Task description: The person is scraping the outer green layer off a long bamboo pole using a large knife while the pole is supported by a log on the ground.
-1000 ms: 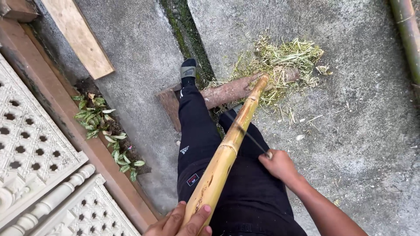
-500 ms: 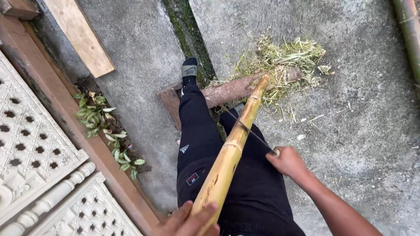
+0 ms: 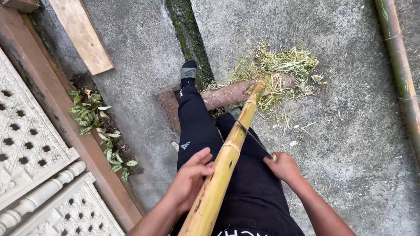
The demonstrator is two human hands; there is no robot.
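Bamboo pole runs slantwise over your lap, far tip resting on the log amid green shavings. At far left: white lattice panels, a leafy plant, a plank; then your left hand, fingers laid flat against the pole's side, not wrapped round it. Right of the pole, your right hand is closed on the handle of a thin dark blade set across the pole; another bamboo lies far right on the concrete.
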